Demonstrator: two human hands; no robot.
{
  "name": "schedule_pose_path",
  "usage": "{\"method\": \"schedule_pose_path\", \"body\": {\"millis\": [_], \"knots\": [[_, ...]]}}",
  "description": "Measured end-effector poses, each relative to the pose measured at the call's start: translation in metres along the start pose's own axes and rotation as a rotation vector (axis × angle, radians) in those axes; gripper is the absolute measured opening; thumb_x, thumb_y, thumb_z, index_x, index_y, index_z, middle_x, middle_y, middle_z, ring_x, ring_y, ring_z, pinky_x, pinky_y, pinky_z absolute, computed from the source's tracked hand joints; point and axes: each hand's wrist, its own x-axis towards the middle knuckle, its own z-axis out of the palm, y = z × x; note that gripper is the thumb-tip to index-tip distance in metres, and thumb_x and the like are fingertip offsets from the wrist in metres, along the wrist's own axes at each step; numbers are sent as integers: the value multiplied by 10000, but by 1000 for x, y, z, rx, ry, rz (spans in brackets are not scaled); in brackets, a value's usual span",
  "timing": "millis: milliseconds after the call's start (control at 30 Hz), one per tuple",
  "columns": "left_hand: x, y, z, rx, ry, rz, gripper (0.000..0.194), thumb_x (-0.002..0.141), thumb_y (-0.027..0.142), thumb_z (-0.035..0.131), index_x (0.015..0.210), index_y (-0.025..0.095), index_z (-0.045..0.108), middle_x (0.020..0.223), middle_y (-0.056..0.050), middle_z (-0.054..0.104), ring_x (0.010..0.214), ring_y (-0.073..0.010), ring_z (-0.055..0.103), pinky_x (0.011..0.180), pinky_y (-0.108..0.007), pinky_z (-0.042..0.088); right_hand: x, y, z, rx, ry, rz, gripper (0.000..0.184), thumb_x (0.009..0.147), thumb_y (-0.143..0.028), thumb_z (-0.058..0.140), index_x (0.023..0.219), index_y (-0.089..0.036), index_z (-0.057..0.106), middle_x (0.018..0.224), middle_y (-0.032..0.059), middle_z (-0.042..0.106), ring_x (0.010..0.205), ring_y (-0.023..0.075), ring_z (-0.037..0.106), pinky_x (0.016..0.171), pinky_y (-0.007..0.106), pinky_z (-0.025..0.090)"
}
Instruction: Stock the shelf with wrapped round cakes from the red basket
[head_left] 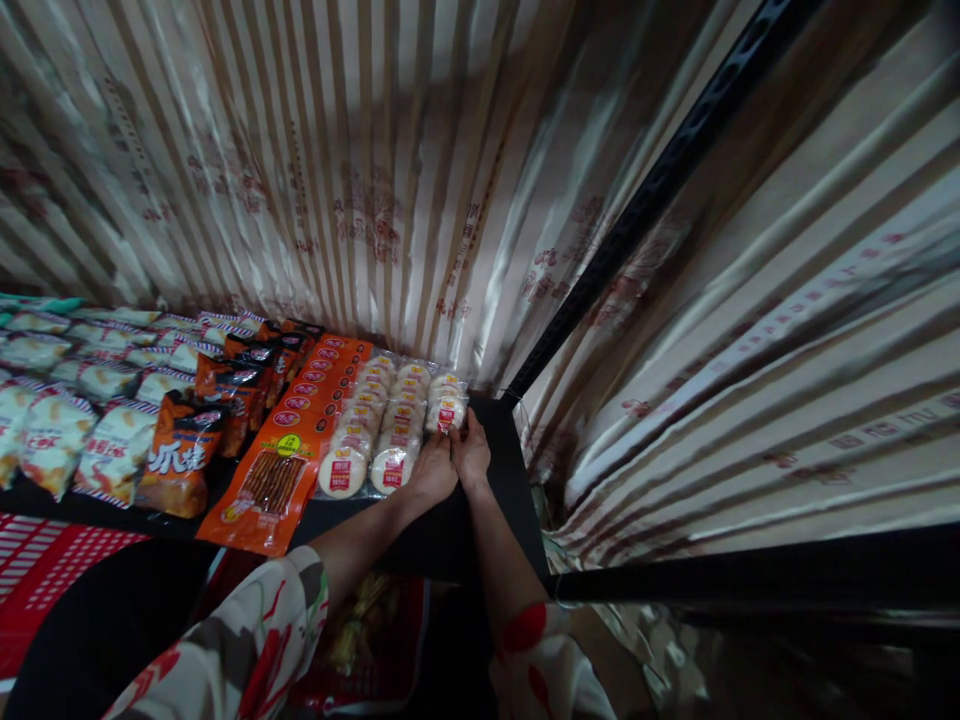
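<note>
My left hand (pixel 435 468) and my right hand (pixel 471 455) meet at the near end of a small clear pack of round white crackers (pixel 448 408) with a red label. The fingers of both close around its near edge, one hand on each side. Left of it lie two rows of matching cracker packs (pixel 396 440) (pixel 349 440), overlapping from back to front. Beside these are long orange snack packets (pixel 281 470) showing brown sticks through a window.
Several orange-brown snack bags (pixel 180 455) and white snack bags (pixel 112 450) fill the left of the black shelf (pixel 510 480). A black upright post (pixel 600 265) stands at the right, before patterned curtains (pixel 390 150). Red baskets (pixel 45 570) sit below.
</note>
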Motion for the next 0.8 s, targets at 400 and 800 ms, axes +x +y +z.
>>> {"method": "schedule_pose_path", "body": {"millis": [400, 800], "knots": [[-9, 6, -3, 16, 23, 1, 510, 810, 73, 358, 1318, 61, 399, 1393, -158, 390, 1306, -202, 337, 1086, -278, 256, -4, 2, 0, 149, 65, 59, 568, 772, -358, 474, 1272, -88, 463, 1149, 155, 558, 879, 189, 592, 832, 316, 454], [-36, 8, -4, -8, 18, 78, 400, 843, 122, 374, 1224, 94, 492, 1265, -135, 530, 1191, -179, 471, 1029, -270, 338, -46, -6, -14, 160, 185, 62, 394, 766, -256, 396, 1073, -119, 603, 1064, 136, 609, 941, 201, 573, 851, 318, 443]]}}
